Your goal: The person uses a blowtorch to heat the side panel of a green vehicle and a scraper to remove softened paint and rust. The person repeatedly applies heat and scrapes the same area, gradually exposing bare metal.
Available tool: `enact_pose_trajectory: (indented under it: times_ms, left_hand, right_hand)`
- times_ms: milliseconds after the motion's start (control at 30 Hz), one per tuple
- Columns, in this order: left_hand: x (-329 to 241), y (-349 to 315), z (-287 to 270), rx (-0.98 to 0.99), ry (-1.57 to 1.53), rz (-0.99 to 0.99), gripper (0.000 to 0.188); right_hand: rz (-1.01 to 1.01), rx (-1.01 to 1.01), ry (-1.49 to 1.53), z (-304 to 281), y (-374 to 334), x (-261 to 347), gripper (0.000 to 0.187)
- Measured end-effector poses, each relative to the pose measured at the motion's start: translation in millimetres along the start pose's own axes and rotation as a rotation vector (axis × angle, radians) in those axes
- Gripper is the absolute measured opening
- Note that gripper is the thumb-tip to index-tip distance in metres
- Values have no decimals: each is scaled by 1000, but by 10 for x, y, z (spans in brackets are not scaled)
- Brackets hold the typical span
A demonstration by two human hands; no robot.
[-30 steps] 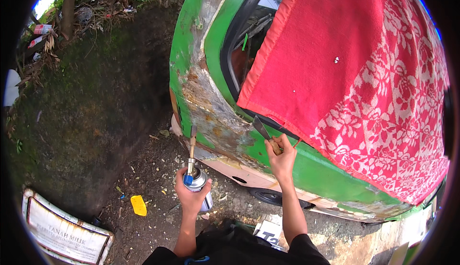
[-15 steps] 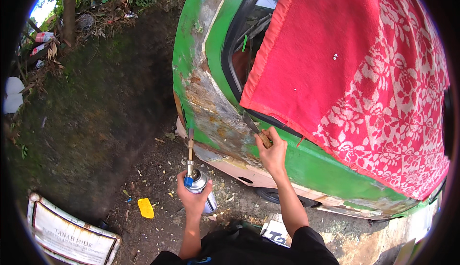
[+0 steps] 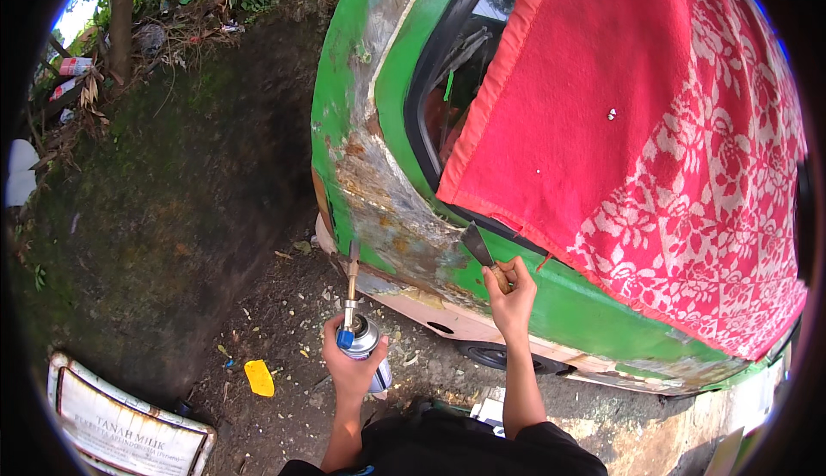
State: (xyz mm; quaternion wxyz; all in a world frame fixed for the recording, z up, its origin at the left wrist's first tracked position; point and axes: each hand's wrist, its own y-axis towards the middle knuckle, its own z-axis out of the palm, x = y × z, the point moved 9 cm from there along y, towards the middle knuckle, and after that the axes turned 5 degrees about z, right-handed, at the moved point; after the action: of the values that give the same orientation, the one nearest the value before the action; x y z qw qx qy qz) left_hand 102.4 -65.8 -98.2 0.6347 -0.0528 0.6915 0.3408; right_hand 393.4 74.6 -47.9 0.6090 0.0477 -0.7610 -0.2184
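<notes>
My left hand is closed around the silver can of a blowtorch, which has a blue knob and a brass tube. Its nozzle points away from me, toward the lower left of a green car body. In my right hand is a putty knife, gripped by its wooden handle. The dark blade is over the green panel below the window corner, beside a patch of stripped paint; whether it touches the panel I cannot tell. No flame shows at the nozzle.
A red and white floral towel covers much of the car's window. Low at the left leans a white metal sign with a rusty frame. A yellow scrap lies on gravelly soil. A mossy bank rises beyond.
My right hand has drawn the putty knife down and to the right, away from the window corner. The blowtorch has shifted slightly toward me and to the right, still held.
</notes>
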Motion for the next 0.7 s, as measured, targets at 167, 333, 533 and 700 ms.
enact_pose_trajectory:
  times_ms: [167, 333, 533, 700]
  left_hand:
    - [179, -99, 234, 98, -27, -31, 58]
    - [214, -129, 559, 212, -23, -51, 60]
    - [206, -166, 740, 287, 3, -18, 59]
    - [151, -136, 729, 280, 63, -1, 58]
  right_hand:
    - [178, 115, 64, -70, -187, -238, 21]
    - [328, 133, 137, -140, -378, -434, 21]
    - [346, 127, 189, -205, -433, -429, 21]
    - [359, 156, 247, -157, -471, -496, 20]
